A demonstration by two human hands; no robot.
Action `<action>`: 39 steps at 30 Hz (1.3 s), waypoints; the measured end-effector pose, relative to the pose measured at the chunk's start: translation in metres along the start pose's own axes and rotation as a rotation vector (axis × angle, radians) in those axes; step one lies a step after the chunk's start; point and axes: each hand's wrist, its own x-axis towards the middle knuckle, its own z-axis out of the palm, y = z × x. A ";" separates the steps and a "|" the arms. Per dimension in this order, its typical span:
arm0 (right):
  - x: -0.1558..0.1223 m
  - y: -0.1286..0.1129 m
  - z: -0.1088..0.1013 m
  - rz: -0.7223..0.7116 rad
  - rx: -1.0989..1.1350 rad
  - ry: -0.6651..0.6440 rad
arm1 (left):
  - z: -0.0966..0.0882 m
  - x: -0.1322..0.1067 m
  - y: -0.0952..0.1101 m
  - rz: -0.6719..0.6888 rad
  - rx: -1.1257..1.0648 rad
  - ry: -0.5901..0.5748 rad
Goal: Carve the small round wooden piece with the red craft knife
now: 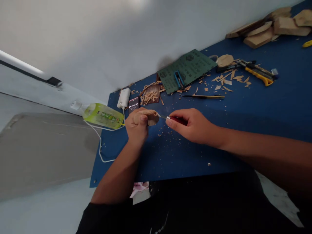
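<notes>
My left hand (136, 128) is closed around a pale piece of carved wood (152, 119), its thumb pressed on the near side. In my right hand (195, 126) is a carving knife (179, 120) with a dark red handle and a metal collar. The knife's thin blade points left and meets the right end of the wood, or lies very close to it. Small wood crumbs are scattered on the blue table (185, 162) below both hands. Part of the wood is hidden by my left fingers.
Beyond my hands lie green sandpaper (192, 66) with a blue cutter (179, 80), a thin dark tool (204, 96), wood shavings (149, 96) and a yellow utility knife (259, 73). A phone (134, 103), white power bank (123, 98) and bottle (103, 116) are left. Wood blocks (290, 26) sit far right.
</notes>
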 end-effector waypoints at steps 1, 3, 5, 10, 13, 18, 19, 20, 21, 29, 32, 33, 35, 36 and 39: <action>-0.001 -0.001 0.001 0.018 0.021 -0.023 | 0.000 0.001 0.001 0.021 -0.011 -0.007; -0.002 -0.002 0.002 0.054 0.056 -0.050 | -0.001 0.004 0.006 0.090 -0.004 -0.027; -0.002 -0.003 0.003 0.091 0.092 -0.065 | -0.003 0.006 0.011 0.175 0.066 -0.057; -0.001 -0.008 0.003 0.223 0.258 -0.111 | -0.010 0.011 0.018 0.331 0.157 -0.099; 0.001 -0.013 0.000 0.338 0.310 -0.143 | -0.013 0.013 0.019 0.372 0.146 -0.116; 0.005 -0.016 -0.008 0.492 0.355 -0.230 | -0.017 0.014 0.025 0.403 0.179 -0.198; 0.005 -0.015 -0.009 0.516 0.364 -0.249 | -0.017 0.013 0.027 0.409 0.193 -0.218; 0.006 -0.014 -0.011 0.539 0.370 -0.267 | -0.017 0.013 0.029 0.407 0.210 -0.242; 0.007 -0.013 -0.012 0.560 0.374 -0.282 | -0.017 0.012 0.031 0.402 0.227 -0.265; 0.006 -0.007 0.002 0.545 0.303 -0.172 | -0.003 0.000 0.038 0.183 0.358 -0.152; 0.004 0.000 0.007 0.295 0.099 -0.090 | 0.002 -0.004 0.039 0.084 0.386 -0.088; 0.003 0.003 0.007 0.206 0.024 -0.065 | 0.003 -0.004 0.040 0.059 0.387 -0.072; 0.002 0.007 0.007 0.072 -0.125 -0.022 | 0.006 -0.004 0.042 0.013 0.377 -0.055; 0.002 0.008 0.007 0.034 -0.188 -0.007 | 0.007 -0.004 0.043 -0.007 0.366 -0.048; 0.001 0.009 0.006 -0.014 -0.324 0.010 | 0.008 -0.003 0.046 -0.055 0.339 -0.038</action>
